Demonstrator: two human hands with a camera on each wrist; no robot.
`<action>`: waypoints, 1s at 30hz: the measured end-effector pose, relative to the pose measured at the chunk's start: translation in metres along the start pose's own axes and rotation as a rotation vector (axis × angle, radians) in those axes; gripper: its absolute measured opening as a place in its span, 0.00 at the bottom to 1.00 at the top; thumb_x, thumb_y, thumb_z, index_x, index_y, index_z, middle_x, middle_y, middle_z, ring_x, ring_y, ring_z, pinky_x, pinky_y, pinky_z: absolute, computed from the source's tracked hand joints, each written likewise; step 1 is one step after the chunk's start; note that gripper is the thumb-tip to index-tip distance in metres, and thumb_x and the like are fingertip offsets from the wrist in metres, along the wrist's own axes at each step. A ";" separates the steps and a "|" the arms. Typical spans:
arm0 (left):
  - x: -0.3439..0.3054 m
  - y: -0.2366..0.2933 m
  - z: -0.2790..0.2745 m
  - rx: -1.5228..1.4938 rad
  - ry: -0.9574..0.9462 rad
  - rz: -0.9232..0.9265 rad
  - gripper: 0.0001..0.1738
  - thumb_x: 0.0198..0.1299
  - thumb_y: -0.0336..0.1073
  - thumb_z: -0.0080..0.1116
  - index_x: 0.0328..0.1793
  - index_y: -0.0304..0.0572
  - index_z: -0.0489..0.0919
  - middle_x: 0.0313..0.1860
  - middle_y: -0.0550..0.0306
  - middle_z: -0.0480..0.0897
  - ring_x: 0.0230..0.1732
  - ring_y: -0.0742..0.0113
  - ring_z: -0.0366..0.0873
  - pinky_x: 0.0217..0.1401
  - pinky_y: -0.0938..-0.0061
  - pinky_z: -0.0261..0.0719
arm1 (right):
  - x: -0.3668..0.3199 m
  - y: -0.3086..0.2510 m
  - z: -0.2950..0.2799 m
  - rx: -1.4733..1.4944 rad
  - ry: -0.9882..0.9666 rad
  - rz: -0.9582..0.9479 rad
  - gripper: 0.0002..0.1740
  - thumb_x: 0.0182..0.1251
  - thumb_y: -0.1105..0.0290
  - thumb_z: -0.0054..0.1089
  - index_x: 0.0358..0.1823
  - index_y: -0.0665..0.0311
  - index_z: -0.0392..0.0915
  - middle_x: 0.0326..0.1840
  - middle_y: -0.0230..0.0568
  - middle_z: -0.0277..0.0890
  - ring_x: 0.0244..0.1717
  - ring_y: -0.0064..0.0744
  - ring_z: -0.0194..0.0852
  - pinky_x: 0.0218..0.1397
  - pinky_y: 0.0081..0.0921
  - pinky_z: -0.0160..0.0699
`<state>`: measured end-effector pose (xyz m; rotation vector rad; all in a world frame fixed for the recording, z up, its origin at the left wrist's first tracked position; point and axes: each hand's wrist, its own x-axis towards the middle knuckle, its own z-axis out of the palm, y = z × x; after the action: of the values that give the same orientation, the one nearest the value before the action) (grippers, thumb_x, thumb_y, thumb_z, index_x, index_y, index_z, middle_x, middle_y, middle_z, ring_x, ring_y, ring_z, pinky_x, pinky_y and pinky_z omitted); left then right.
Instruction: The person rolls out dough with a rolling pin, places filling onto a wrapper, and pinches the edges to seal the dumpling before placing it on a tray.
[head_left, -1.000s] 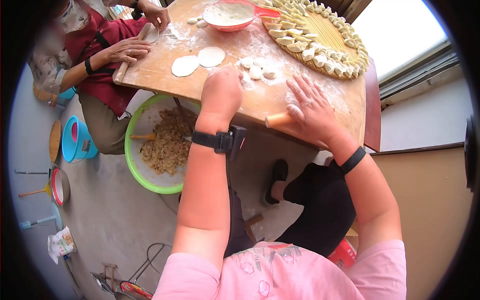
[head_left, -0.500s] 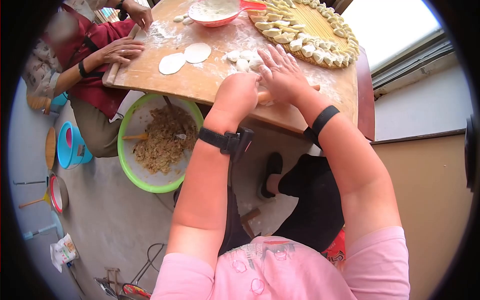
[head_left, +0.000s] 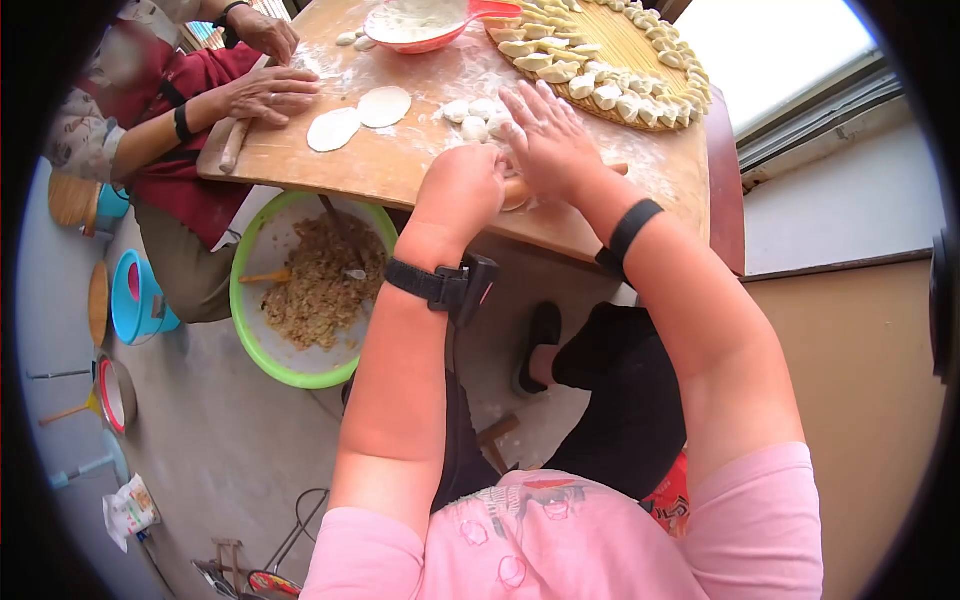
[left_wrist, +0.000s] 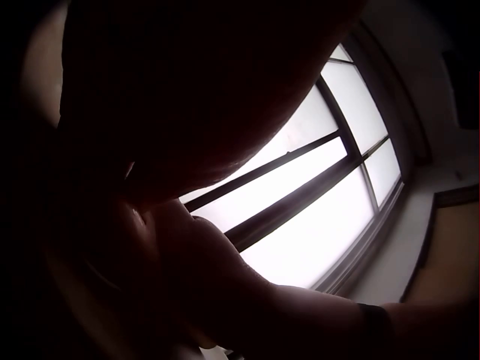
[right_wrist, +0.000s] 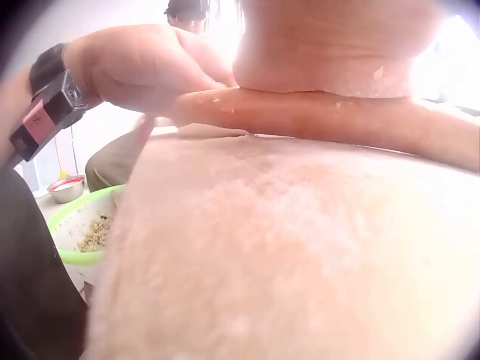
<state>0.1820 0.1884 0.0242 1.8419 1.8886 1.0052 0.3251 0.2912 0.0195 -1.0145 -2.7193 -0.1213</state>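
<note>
On the floured board (head_left: 255, 170), my right hand (head_left: 548, 145) lies palm down with fingers straight, pressing on a wooden rolling pin (head_left: 616, 169). Close beside it, my left hand (head_left: 462, 190) is curled, its fingertips mostly hidden from above. In the right wrist view, a thin dough wrapper (right_wrist: 210, 130) lies under the rolling pin, and the left hand pinches it at the board's edge. Small dough pieces (head_left: 474, 128) sit just beyond the hands. Two rolled wrappers (head_left: 384, 107) rest to the left. The left wrist view is mostly dark.
A round tray (head_left: 640, 40) of dumplings stands at the far right, near a red flour strainer (head_left: 415, 45). At left, another person's hand (head_left: 268, 95) rests on a second rolling pin (head_left: 234, 145). Below the board's edge is a green-rimmed basin (head_left: 240, 290) of filling.
My right hand has moved left with the rolling pin, from the board's right side to beside my left hand. The other person's near hand has shifted slightly forward.
</note>
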 end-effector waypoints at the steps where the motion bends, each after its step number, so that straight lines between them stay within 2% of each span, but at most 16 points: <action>1: -0.001 0.004 -0.001 -0.004 -0.011 0.018 0.08 0.59 0.29 0.60 0.43 0.34 0.86 0.38 0.39 0.85 0.43 0.41 0.83 0.48 0.56 0.80 | -0.011 0.000 -0.004 -0.026 -0.043 -0.052 0.32 0.81 0.53 0.37 0.82 0.56 0.55 0.85 0.53 0.48 0.86 0.55 0.41 0.86 0.44 0.43; 3: -0.003 0.013 -0.001 -0.012 -0.029 0.055 0.08 0.59 0.28 0.60 0.42 0.34 0.86 0.40 0.38 0.85 0.43 0.41 0.83 0.48 0.56 0.81 | -0.043 0.000 -0.016 -0.078 -0.130 -0.159 0.32 0.81 0.53 0.38 0.81 0.56 0.57 0.85 0.52 0.50 0.85 0.54 0.44 0.86 0.44 0.45; 5: -0.001 0.014 0.002 -0.053 0.002 0.014 0.08 0.59 0.28 0.60 0.42 0.34 0.86 0.40 0.37 0.85 0.44 0.41 0.84 0.48 0.56 0.81 | -0.061 -0.007 -0.035 0.041 -0.087 -0.099 0.31 0.81 0.54 0.38 0.81 0.57 0.58 0.84 0.53 0.51 0.84 0.54 0.46 0.85 0.44 0.47; 7: -0.002 0.014 0.005 -0.064 0.012 -0.004 0.08 0.58 0.28 0.60 0.42 0.33 0.86 0.41 0.37 0.85 0.44 0.41 0.84 0.48 0.56 0.80 | -0.064 -0.006 -0.035 0.151 -0.150 0.024 0.32 0.81 0.54 0.37 0.81 0.57 0.56 0.85 0.53 0.49 0.86 0.54 0.43 0.86 0.44 0.44; 13: 0.000 0.021 -0.008 -0.008 -0.051 -0.042 0.08 0.58 0.28 0.61 0.42 0.35 0.86 0.41 0.37 0.85 0.44 0.41 0.83 0.49 0.55 0.80 | 0.010 0.011 -0.001 -0.005 -0.016 0.024 0.33 0.82 0.54 0.32 0.83 0.55 0.50 0.87 0.51 0.41 0.88 0.49 0.33 0.87 0.43 0.36; 14: 0.001 0.018 -0.006 -0.014 -0.043 -0.027 0.08 0.58 0.28 0.61 0.42 0.35 0.86 0.41 0.37 0.85 0.45 0.41 0.83 0.49 0.55 0.80 | 0.010 0.012 0.003 -0.021 0.031 0.004 0.33 0.82 0.53 0.33 0.83 0.57 0.51 0.87 0.52 0.44 0.87 0.50 0.35 0.87 0.44 0.39; 17: 0.000 0.016 0.003 -0.003 -0.016 0.047 0.07 0.59 0.28 0.60 0.41 0.35 0.86 0.41 0.38 0.85 0.45 0.41 0.83 0.50 0.55 0.80 | -0.021 0.011 -0.006 0.002 -0.035 -0.038 0.32 0.81 0.54 0.35 0.82 0.58 0.53 0.85 0.52 0.48 0.87 0.51 0.39 0.86 0.43 0.41; 18: 0.000 0.017 0.006 0.004 -0.003 0.074 0.07 0.59 0.28 0.60 0.41 0.36 0.86 0.41 0.38 0.85 0.45 0.41 0.83 0.50 0.55 0.80 | -0.039 0.006 -0.014 0.207 -0.039 0.000 0.32 0.81 0.56 0.38 0.81 0.60 0.56 0.84 0.53 0.51 0.86 0.51 0.42 0.86 0.43 0.43; 21: 0.001 0.021 0.011 -0.007 0.058 -0.003 0.06 0.59 0.28 0.60 0.40 0.35 0.85 0.41 0.39 0.85 0.45 0.40 0.82 0.50 0.55 0.80 | -0.073 0.003 -0.040 0.175 -0.119 -0.011 0.32 0.80 0.56 0.39 0.80 0.60 0.56 0.84 0.53 0.51 0.86 0.51 0.42 0.86 0.43 0.43; 25: -0.002 0.021 0.005 0.003 -0.064 0.046 0.07 0.60 0.30 0.60 0.41 0.35 0.85 0.41 0.38 0.84 0.44 0.40 0.82 0.50 0.53 0.79 | -0.037 0.018 -0.015 0.050 -0.088 -0.007 0.32 0.81 0.55 0.36 0.83 0.56 0.52 0.87 0.51 0.45 0.88 0.48 0.36 0.87 0.44 0.38; 26: -0.002 0.022 0.002 0.035 -0.067 0.044 0.08 0.60 0.30 0.60 0.41 0.35 0.85 0.41 0.38 0.84 0.45 0.40 0.82 0.50 0.53 0.79 | -0.020 0.018 -0.013 0.089 -0.104 0.033 0.32 0.82 0.54 0.34 0.83 0.53 0.50 0.88 0.49 0.40 0.88 0.47 0.31 0.88 0.43 0.34; 29: 0.002 0.020 0.004 0.063 -0.042 0.030 0.08 0.60 0.31 0.60 0.41 0.36 0.85 0.41 0.38 0.85 0.45 0.40 0.82 0.50 0.53 0.79 | 0.007 0.022 -0.001 0.031 -0.052 0.013 0.33 0.82 0.53 0.32 0.84 0.53 0.50 0.88 0.47 0.38 0.89 0.46 0.28 0.88 0.42 0.31; 30: 0.003 0.021 0.003 0.059 -0.032 0.023 0.08 0.60 0.32 0.60 0.42 0.36 0.85 0.41 0.39 0.85 0.45 0.40 0.82 0.50 0.53 0.79 | 0.006 0.020 -0.003 0.070 -0.057 0.023 0.33 0.82 0.54 0.32 0.83 0.55 0.50 0.88 0.48 0.40 0.89 0.47 0.30 0.88 0.43 0.33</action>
<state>0.1995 0.1900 0.0366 1.9052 1.9022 0.9316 0.3342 0.3094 0.0238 -1.0442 -2.7407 0.0074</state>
